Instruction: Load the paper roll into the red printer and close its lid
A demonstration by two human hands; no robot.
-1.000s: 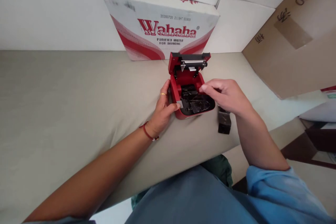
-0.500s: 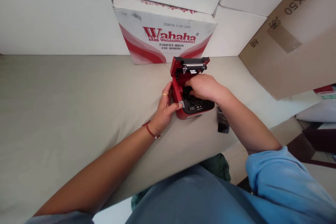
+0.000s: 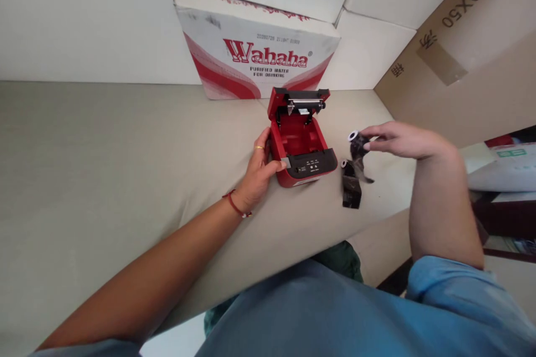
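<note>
When viewed from head cam, see beige-covered table [image 3: 125,139] spanning most of scene, w/ brown carton [image 3: 469,83] at R & Wahaha box [image 3: 259,81] at back. Note red printer [image 3: 299,136] on table, just in front of Wahaha box, w/ lid raised. Find L hand [image 3: 257,175] gripping printer's L side w/ fingers partly curled. Find R hand [image 3: 402,139] R of printer, w/ fingertips nearly closed, pinching black roll [image 3: 358,149] w/ loose tail hanging. See dark bundle [image 3: 352,192] lying just below black roll; can't confirm contact. Lastly, spot grey tab [image 3: 285,162] under L thumb.
</note>
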